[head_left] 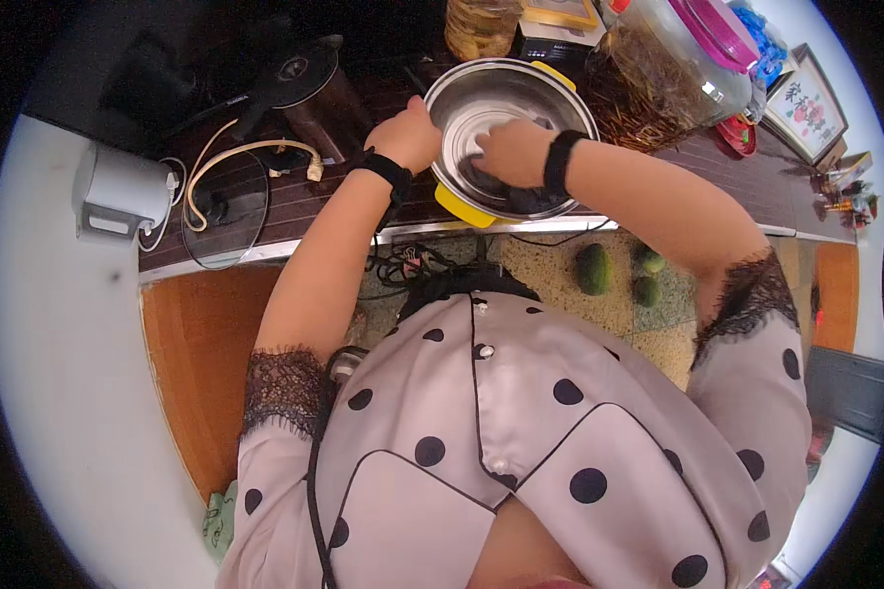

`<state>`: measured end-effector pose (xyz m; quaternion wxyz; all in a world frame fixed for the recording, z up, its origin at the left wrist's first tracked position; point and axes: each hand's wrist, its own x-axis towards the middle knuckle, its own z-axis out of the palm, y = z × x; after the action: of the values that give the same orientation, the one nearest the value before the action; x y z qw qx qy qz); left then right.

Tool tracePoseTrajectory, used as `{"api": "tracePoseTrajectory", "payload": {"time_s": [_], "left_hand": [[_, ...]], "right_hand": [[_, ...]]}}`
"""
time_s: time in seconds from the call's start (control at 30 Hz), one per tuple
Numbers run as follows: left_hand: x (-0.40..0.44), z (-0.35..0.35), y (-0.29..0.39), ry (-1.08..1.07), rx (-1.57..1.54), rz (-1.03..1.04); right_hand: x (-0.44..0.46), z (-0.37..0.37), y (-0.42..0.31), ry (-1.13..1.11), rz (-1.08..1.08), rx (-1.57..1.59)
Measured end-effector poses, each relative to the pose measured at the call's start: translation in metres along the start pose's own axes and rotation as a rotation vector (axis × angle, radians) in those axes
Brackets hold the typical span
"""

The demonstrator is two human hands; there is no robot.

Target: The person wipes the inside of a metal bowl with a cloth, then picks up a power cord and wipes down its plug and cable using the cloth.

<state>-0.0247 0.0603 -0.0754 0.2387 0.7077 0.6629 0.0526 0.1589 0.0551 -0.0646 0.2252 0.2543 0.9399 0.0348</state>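
Observation:
A shiny steel pot (509, 71) with yellow handles stands at the edge of the dark counter, its inside facing me. My left hand (408, 135) is closed on the pot's left rim, thumb side up. Inside the pot is my right hand (517, 152), its fingers pointing left near the inner wall and slightly apart. I make out nothing held in it, though its underside is hidden. The lower inside of the pot looks dark below that hand, and I cannot tell whether this is a reflection. A black band circles each wrist.
Left of the pot are a dark lidded jug (309, 83), a glass lid (228, 211) and a pale cord (255, 147). A large jar (648, 74) with a pink lid stands to the right, near a framed picture (803, 103). Green melon-like fruits (592, 269) lie on the floor.

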Motion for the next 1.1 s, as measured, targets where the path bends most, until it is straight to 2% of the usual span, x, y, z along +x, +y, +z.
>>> {"api": "tracePoseTrajectory", "payload": {"time_s": [0.1,0.27,0.37,0.47,0.53,0.57,0.63,0.93,1.1], "left_hand": [[0.000,0.002,-0.001,-0.001,-0.010,-0.003],[-0.002,-0.002,0.003,-0.035,-0.024,-0.017],[-0.002,-0.002,0.002,-0.023,-0.014,-0.021],[-0.003,-0.002,0.001,-0.012,-0.017,-0.011],[-0.005,-0.003,0.001,0.001,-0.032,0.015],[-0.003,-0.003,0.001,0.005,-0.036,0.012],[-0.003,0.000,-0.001,0.012,-0.024,0.015],[-0.003,-0.001,0.002,-0.002,-0.018,-0.003],[-0.001,0.002,0.000,-0.013,-0.018,0.003]], "right_hand": [[-0.023,-0.003,-0.011,-0.130,-0.066,-0.014],[-0.009,0.005,-0.005,-0.043,-0.095,-0.005],[0.016,0.006,0.003,0.078,0.026,-0.017],[0.024,0.005,0.008,0.055,0.082,-0.018],[0.019,0.004,0.001,0.060,0.068,0.003],[0.011,0.003,0.000,0.047,-0.023,-0.007],[-0.008,-0.002,-0.015,-0.042,-0.042,0.006],[-0.027,0.003,-0.013,0.023,-0.239,0.031],[-0.016,0.002,-0.017,0.100,-0.165,-0.019]]}}
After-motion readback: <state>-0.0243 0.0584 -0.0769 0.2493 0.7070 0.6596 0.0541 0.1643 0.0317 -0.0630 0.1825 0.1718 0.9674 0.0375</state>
